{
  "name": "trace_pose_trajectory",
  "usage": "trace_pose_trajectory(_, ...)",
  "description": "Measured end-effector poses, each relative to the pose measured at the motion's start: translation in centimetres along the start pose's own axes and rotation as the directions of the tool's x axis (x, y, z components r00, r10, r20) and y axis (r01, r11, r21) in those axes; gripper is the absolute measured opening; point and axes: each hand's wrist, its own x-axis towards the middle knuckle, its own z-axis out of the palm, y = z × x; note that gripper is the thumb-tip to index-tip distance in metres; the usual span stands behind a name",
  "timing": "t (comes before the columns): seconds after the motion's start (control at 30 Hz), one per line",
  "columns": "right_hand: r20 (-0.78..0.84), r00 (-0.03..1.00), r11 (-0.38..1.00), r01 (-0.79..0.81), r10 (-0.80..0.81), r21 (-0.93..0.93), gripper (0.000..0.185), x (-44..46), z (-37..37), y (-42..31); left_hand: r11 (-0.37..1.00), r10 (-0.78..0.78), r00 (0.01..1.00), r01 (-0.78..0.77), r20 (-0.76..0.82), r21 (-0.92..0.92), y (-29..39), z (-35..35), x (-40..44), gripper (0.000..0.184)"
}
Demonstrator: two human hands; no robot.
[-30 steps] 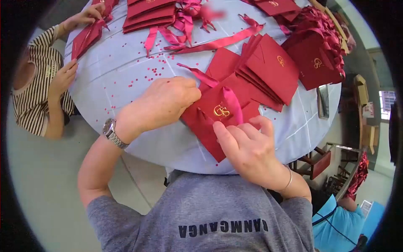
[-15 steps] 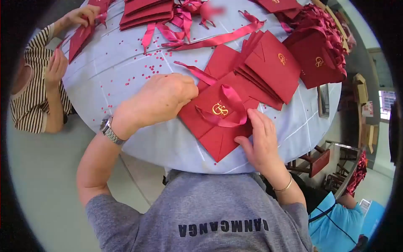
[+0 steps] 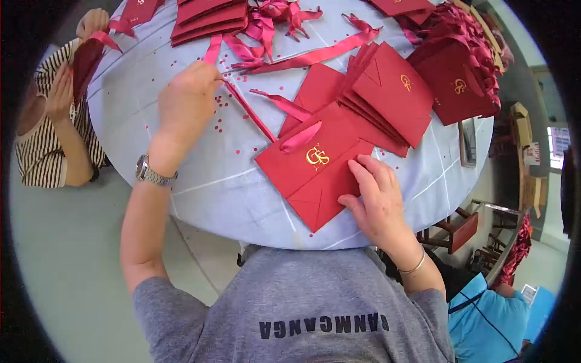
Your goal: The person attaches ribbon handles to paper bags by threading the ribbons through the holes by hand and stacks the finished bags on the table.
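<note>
A flat red bag with a gold monogram lies near the table's front edge. My left hand is closed on the end of a pink ribbon, which runs taut from the bag's upper left edge. A short loop of ribbon lies over the bag beside the monogram. My right hand rests with its fingers apart on the bag's right side. Just beyond are a loose ribbon end and a fanned stack of red bags.
More red bags and loose ribbons lie at the far side, with a heap of ribboned bags and a phone-like object at right. Small red dots are scattered on the cloth. A co-worker in stripes handles a bag at left.
My left hand has moved up and left, drawing the ribbon out straight and shrinking its loop. My right hand has shifted from the ribbon to the bag's right side. The co-worker's bag has moved left.
</note>
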Motion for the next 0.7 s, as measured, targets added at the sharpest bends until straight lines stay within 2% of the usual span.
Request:
trace_pose_trajectory(0.07,0.011,1.0,1.0,-0.005,0.005,-0.005,0.065,0.0,-0.1,-0.1,0.996,-0.08,0.997,0.08,0.021,0.027,-0.3,0.3,-0.5,0.006)
trace_pose_trajectory(0.17,0.011,1.0,1.0,-0.002,0.002,-0.004,0.064,0.0,-0.2,-0.1,0.994,-0.11,0.993,0.11,-0.036,-0.02,-0.6,0.6,-0.6,0.007)
trace_pose_trajectory(0.4,0.015,1.0,1.0,0.02,-0.019,-0.012,0.062,0.1,-0.3,0.0,0.981,-0.195,0.98,0.196,-0.03,0.01,-0.1,1.0,-0.1,0.009)
trace_pose_trajectory(0.5,0.003,1.0,1.0,0.028,-0.028,0.014,0.061,0.0,-0.2,0.1,0.969,-0.246,0.969,0.245,-0.018,-0.016,-0.4,1.5,0.1,0.009)
trace_pose_trajectory(0.57,-0.016,0.999,0.998,0.043,-0.042,0.043,0.061,0.0,-0.3,0.1,0.947,-0.304,0.952,0.306,0.031,-0.099,-0.3,1.2,0.3,0.01)
trace_pose_trajectory(0.6,-0.01,1.0,0.998,0.024,-0.023,0.053,0.06,0.0,-0.5,-0.1,0.947,-0.307,0.952,0.307,0.017,-0.092,0.0,0.9,0.2,0.01)
trace_pose_trajectory(0.67,-0.013,1.0,0.998,0.014,-0.013,0.064,0.059,0.2,-0.8,-0.3,0.96,-0.246,0.928,0.193,-0.279,-0.204,1.5,0.0,-0.8,0.012)
trace_pose_trajectory(0.7,0.012,1.0,0.999,0.014,-0.014,0.049,0.056,0.3,-1.4,-0.4,0.961,-0.224,0.95,0.179,-0.216,-0.21,3.3,-0.8,-1.9,0.015)
